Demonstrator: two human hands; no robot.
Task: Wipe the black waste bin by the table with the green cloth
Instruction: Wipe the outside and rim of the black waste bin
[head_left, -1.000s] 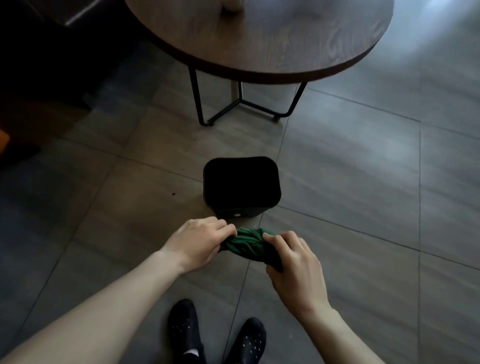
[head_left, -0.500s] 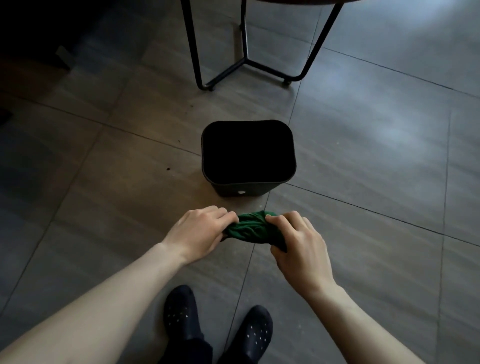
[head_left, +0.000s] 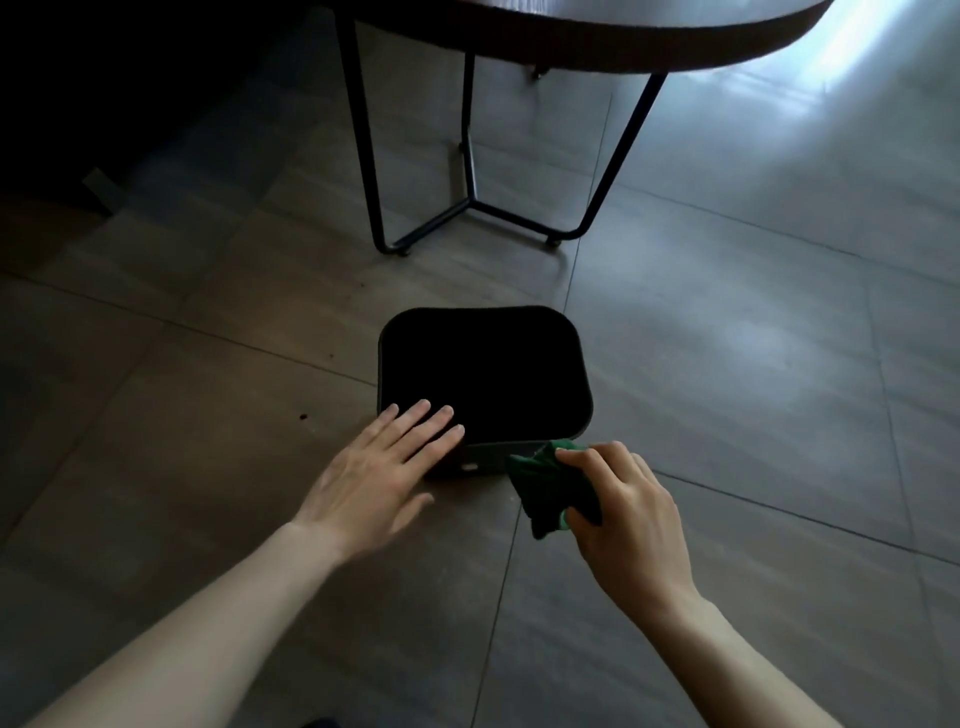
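The black waste bin stands on the grey tiled floor just in front of the round wooden desk, whose thin black metal legs join in a bent wire base. The bin is a smooth, matte, rounded-square tub with an open top, its inside too dark to make out. The left hand is flat, fingers straight and slightly spread, its fingertips over the bin's near-left corner; whether they press on the rim is unclear. The right hand has its grip curled around the green cloth, a soft, crumpled bunch of fabric held against the bin's near outer wall, close to its right corner.
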